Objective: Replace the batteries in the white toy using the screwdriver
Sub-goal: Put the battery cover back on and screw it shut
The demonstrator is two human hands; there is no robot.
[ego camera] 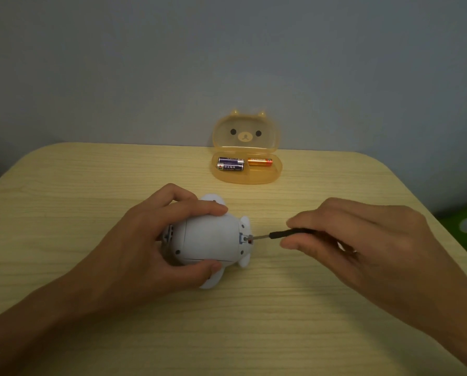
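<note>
Head view: open orange case [270, 178] w/ three batteries [230, 166] behind toy [209, 237].

Both forearms are bare, no sleeves, watch or rings showing: the left hand [151, 240] enters from seven o'clock, the right hand [362, 240] from four o'clock, each with short, unpainted fingernails.

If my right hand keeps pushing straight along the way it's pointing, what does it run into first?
The right hand points left along the screwdriver, so it would most likely meet the white toy first, at the end where the tip already sits.
</note>
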